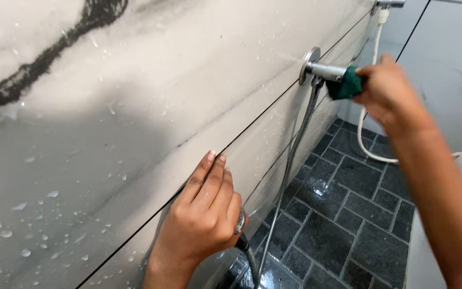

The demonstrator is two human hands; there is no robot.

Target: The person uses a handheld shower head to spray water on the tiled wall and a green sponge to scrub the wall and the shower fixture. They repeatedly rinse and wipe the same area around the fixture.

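I see my right hand (pixel 389 91) at the far right, fingers closed on a green scrub pad (pixel 347 83) pressed against the chrome tap (pixel 322 69) on the wet marble wall (pixel 135 107). Near left, my left hand (pixel 204 214) grips a metal hose (pixel 290 166) end – fingers (mostly straight) flat on the wall – above dark floor tiles (pixel 343 214).

I'm pressing a green scrub pad (pixel 347 83), coarse and fibrous, onto a polished metal tap (pixel 324 70) whose round chrome flange (pixel 309 65) is shining against the wall. My left hand (pixel 201 217) is resting on the glossy white marble-look tile wall (pixel 135 107), smooth, dark-veined and beaded with water drops, while gripping the ribbed metal hose (pixel 290 166), which is gleaming. On the far right the floor tiles (pixel 348 214) are looking like dark, rough-textured stone, wet and glistening. A white plastic-looking hose (pixel 370 80) is hanging, matt.
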